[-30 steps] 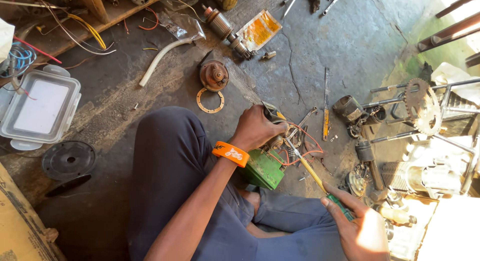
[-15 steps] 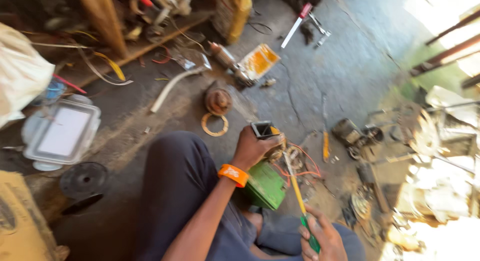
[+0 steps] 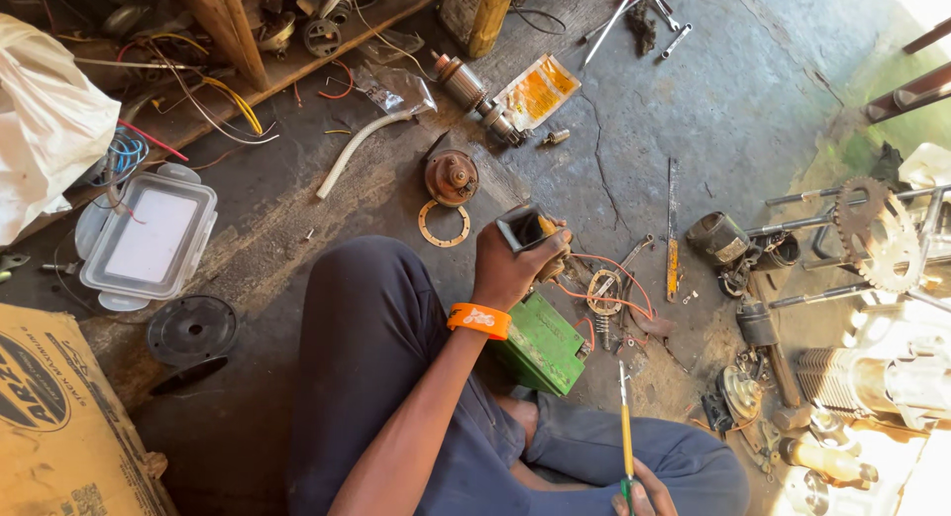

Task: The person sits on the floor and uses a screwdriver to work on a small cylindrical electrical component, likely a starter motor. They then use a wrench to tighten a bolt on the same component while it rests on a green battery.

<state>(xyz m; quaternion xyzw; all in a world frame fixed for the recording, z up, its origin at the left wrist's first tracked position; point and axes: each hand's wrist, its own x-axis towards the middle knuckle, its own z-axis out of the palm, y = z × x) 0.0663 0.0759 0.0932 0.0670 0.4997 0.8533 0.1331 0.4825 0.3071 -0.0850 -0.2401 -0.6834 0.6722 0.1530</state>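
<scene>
Left hand (image 3: 510, 268) is raised over the left knee, forearm running up from bottom centre, orange wristband (image 3: 478, 319) on the wrist. Fingers are wrapped tight around a small dark block-shaped part (image 3: 527, 227); only its top end shows above the fist, greyish with a yellow-orange patch beside it. Can't tell more about the part, the fist hides the rest.

Right hand (image 3: 644, 498) sits low at the bottom edge, mostly cut off. It grips a screwdriver (image 3: 626, 432) by its green handle, yellow shaft pointing up toward the left hand, tip short of it. Hands well apart.

Just below the left fist: a green box (image 3: 543, 344) on the floor against the leg. Right of the fist, red wires (image 3: 614, 278) loop around a small round coil (image 3: 603, 291). Tight on that side; scrap metal, a sprocket (image 3: 876, 231) and rods crowd the right edge. More open concrete floor (image 3: 733, 110) ahead. A brass ring (image 3: 444, 224) lies just beyond the knee, a clear plastic box (image 3: 149, 239) far left.
</scene>
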